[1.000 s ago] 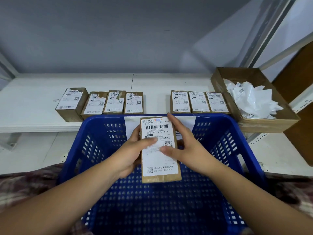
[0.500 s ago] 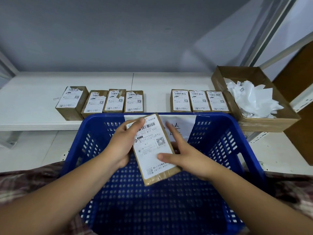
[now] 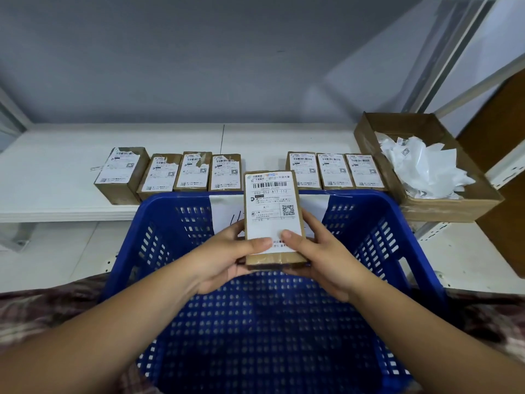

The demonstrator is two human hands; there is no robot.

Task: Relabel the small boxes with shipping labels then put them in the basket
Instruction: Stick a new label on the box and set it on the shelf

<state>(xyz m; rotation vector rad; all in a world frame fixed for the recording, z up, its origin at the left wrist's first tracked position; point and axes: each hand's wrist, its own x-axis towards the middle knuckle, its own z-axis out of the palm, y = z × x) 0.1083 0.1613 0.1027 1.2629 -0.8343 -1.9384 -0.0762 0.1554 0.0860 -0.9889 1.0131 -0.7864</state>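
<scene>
Both hands hold one box (image 3: 272, 214) above the basket (image 3: 420, 251), over its far half and clear of its floor. The box is tilted with its labelled face toward the camera, and its far end rises above the basket's far rim. The left hand (image 3: 227, 257) grips the near left corner of the box, thumb flat on the label (image 3: 271, 206), fingers curled beneath. The right hand (image 3: 321, 257) grips the near right corner in the same way, thumb on the lower part of the label. The label lies flat and covers most of the top face; a strip of bare cardboard shows at the near end.

Behind the basket, on the white shelf (image 3: 56, 172), stand two groups:
- four boxes (image 3: 196, 172) behind its far left corner, with torn labels
- three boxes (image 3: 332, 170) behind its far right corner, with whole labels

Just beside the basket's far right corner, an open carton (image 3: 443, 206) holds crumpled white scraps (image 3: 423, 166). A white sheet (image 3: 227, 209) hangs inside the basket's far wall, partly hidden by the held box.
</scene>
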